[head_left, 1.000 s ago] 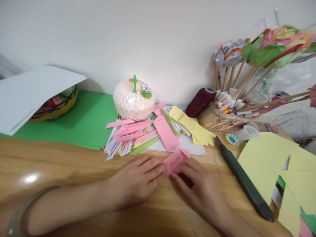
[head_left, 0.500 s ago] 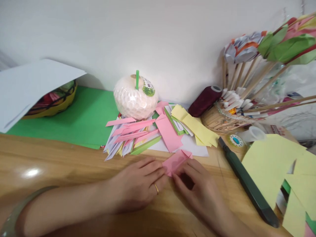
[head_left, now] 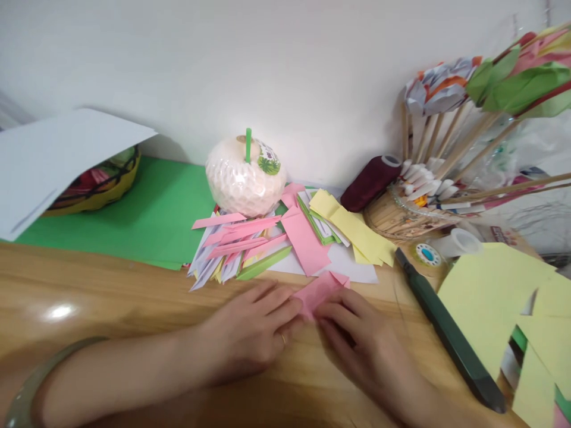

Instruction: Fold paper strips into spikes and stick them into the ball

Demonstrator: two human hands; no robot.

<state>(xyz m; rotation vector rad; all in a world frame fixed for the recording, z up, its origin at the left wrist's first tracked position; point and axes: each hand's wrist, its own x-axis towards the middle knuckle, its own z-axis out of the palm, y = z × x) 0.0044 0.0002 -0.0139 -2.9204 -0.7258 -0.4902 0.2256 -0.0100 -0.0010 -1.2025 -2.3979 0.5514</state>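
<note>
A small folded piece of pink paper [head_left: 322,288] lies on the wooden table between my two hands, with a creased flap at its upper right corner. My left hand [head_left: 256,327], wearing a ring and a bracelet, has its fingers together and holds the paper's left end against the table. With bent fingers, my right hand [head_left: 372,342] grips the lower right edge of the same piece; its fingertips partly cover the fold. Just beyond are a pile of folded paper strips [head_left: 241,244] and flat pink strips [head_left: 306,241].
A wrapped coconut [head_left: 245,175] with a green straw stands behind the strips. Yellow strips [head_left: 357,229], a maroon thread spool [head_left: 370,183] and a basket of sticks [head_left: 392,217] are right of it. A dark green cutter [head_left: 450,333] lies beside yellow sheets [head_left: 479,297]. Green paper [head_left: 165,202] covers the back left.
My right hand's fingers have shifted slightly along the paper's lower edge, and its thumb has tucked lower. My left hand stays nearly still on the paper.
</note>
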